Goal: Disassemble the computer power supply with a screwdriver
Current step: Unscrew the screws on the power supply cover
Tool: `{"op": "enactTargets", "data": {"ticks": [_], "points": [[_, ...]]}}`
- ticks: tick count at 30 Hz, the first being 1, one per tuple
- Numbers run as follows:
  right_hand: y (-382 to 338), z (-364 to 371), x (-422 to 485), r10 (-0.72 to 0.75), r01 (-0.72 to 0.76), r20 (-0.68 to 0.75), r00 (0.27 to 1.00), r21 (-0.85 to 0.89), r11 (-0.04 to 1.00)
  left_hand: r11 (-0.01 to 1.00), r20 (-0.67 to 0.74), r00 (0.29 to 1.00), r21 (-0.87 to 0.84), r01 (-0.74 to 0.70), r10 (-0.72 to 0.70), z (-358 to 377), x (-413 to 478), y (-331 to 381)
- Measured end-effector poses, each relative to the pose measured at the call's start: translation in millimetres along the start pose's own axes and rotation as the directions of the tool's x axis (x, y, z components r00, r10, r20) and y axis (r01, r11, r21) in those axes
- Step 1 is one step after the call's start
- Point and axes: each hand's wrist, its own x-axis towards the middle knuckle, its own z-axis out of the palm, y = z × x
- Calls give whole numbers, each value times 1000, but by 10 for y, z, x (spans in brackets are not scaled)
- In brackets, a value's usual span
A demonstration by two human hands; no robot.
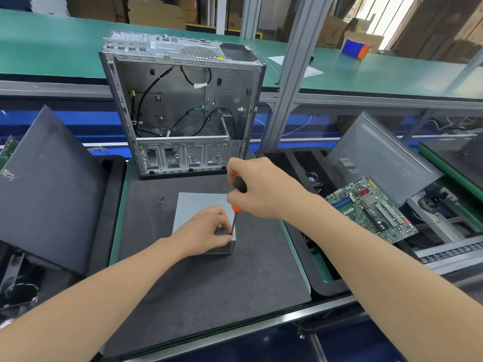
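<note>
The right hand (257, 189) is wrapped round the black-and-orange handle of the screwdriver (239, 188), which stands nearly upright. Just below it, the left hand (206, 231) rests on the grey power supply (198, 207), fingertips pinching the shaft by its tip at the box's near right corner. The box lies on the table (209, 278) under both hands. The step looks like working a lid screw there. Next, the tip must sit square in the screw head, pressed down and turned, with the box kept from sliding.

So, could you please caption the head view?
Right hand holds screwdriver on power supply; left hand grips its corner.
</note>
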Motion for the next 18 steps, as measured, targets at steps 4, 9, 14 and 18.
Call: {"op": "enactTargets", "data": {"ticks": [4,9,14,18], "points": [[0,-39,6,-5,4,-39,999,-8,1000,1000,-49,999,2,23,-22,-3,15,-4],[-28,-31,57,10,-10,-64,998,-1,1000,997,-170,983,-33,65,-70,-99,-19,-80],[-101,36,144,5,-2,-90,996,38,999,990,-327,937,27,136,-120,-279,-94,-259],[-156,93,249,-7,11,-106,994,39,999,969,-483,846,-25,244,-226,-417,-147,-465]]}}
